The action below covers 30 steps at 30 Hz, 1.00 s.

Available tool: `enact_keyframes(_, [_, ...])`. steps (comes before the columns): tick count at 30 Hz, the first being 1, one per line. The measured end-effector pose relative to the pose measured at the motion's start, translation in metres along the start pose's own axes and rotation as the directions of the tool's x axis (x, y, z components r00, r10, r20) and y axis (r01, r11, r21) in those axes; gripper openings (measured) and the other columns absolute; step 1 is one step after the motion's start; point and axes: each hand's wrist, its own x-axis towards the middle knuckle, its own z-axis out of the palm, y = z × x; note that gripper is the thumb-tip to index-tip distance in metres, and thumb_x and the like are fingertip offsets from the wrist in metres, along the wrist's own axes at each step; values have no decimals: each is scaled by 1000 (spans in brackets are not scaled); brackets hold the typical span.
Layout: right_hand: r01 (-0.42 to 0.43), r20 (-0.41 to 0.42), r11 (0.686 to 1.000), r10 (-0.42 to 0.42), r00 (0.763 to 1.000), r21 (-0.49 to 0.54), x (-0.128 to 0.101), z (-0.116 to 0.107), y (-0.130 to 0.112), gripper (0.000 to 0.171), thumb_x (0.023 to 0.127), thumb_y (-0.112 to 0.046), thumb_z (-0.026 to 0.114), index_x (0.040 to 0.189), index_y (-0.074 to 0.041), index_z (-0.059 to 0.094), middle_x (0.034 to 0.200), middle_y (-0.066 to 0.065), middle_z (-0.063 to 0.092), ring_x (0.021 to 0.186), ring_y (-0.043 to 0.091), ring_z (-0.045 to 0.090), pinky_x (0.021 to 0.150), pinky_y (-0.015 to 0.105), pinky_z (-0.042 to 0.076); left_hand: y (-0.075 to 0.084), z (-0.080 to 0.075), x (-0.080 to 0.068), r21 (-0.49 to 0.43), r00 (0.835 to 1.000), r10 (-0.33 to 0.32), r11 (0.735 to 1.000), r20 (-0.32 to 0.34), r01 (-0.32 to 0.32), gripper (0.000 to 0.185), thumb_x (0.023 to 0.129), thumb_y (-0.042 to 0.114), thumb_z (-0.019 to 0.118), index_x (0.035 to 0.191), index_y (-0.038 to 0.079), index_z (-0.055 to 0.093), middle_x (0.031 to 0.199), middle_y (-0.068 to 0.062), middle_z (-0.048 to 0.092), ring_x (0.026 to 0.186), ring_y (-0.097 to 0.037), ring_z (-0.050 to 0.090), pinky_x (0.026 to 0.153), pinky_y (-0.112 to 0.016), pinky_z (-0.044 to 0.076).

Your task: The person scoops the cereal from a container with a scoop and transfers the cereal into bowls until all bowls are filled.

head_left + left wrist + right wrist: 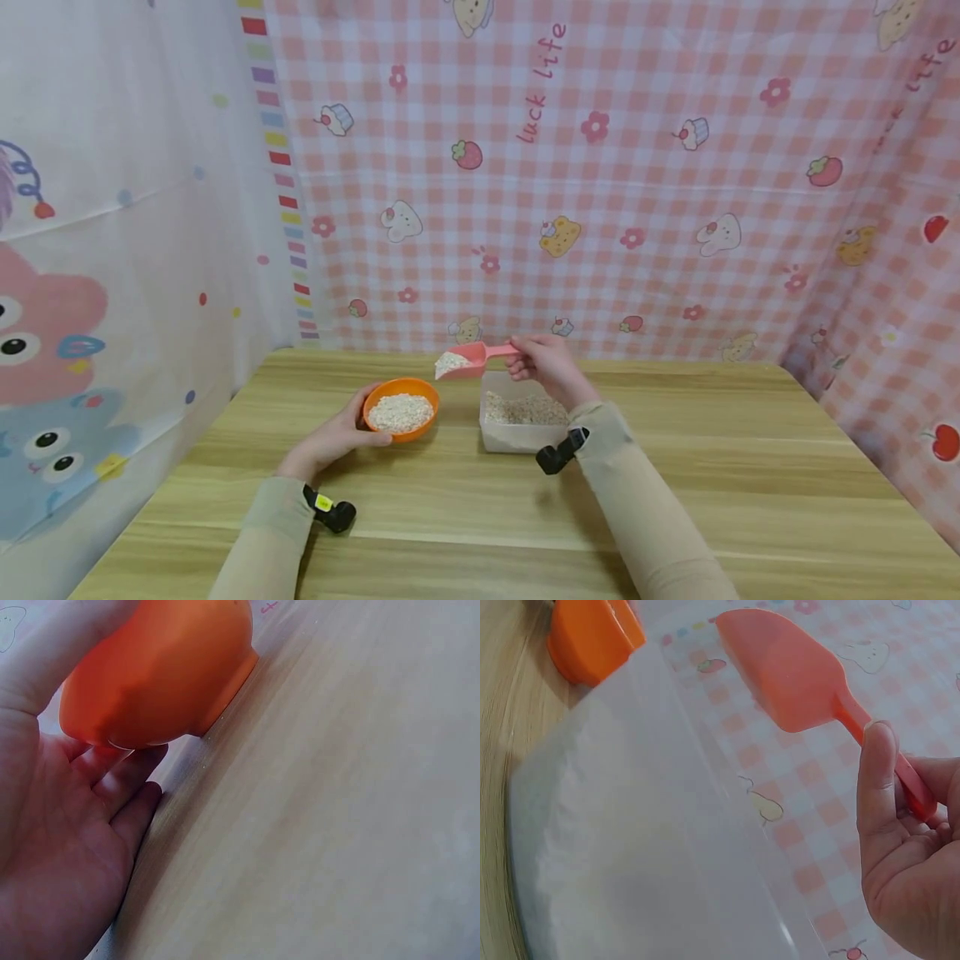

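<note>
Right-hand grip: the right hand [546,367] pinches the pink scoop's [787,675] handle.
Scoop axis: roughly three to nine o'clock, mouth toward nine.
Bowl from scoop: the orange bowl [414,435] lies between seven and eight o'clock; the left hand [343,431], curled round its side, is nearer.
Scoop look: smooth, its mouth heaped with pale oat-like flakes [451,363].

Smooth plastic bowl [169,675] and scoop [799,679]; wood-grained table [465,521], perhaps matt
</note>
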Motion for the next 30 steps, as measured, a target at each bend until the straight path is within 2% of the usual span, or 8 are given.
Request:
enact_keyframes(12, [-17, 25, 1000, 18, 1000, -18, 10, 24, 2, 34, 101, -10, 50, 123, 16, 55, 69, 7, 64, 56, 11, 60, 56, 22, 54, 0, 0, 0, 13, 1000, 12, 1000, -2, -12, 98, 81, 18, 80, 153, 10, 14, 155, -21, 20, 141, -36, 19, 113, -55, 12])
enact_keyframes(17, [-18, 40, 1000, 19, 999, -24, 15, 33, 4, 34, 101, -11, 50, 121, 17, 55, 70, 7, 64, 56, 11, 60, 56, 22, 54, 0, 0, 1, -13, 999, 34, 999, -3, -34, 96, 80, 15, 80, 152, 10, 17, 154, -21, 23, 140, -35, 20, 113, -53, 13])
enact_keyframes(22, [-27, 41, 999, 28, 999, -31, 21, 40, 7, 31, 101, -9, 51, 116, 16, 59, 71, 10, 64, 55, 12, 60, 55, 24, 54, 0, -1, 0, -10, 1000, 17, 1000, 2, -17, 96, 81, 16, 80, 153, 10, 16, 154, -19, 21, 140, -35, 20, 113, -54, 12])
enact_keyframes(30, [-24, 42, 996, 28, 999, -87, 25, 51, 10, 28, 100, -9, 52, 112, 14, 61, 70, 10, 64, 55, 13, 60, 56, 24, 55, 1, -1, 0, -14, 1000, 26, 1000, 8, -26, 96, 81, 16, 79, 152, 9, 16, 155, -19, 20, 140, -35, 20, 114, -54, 11])
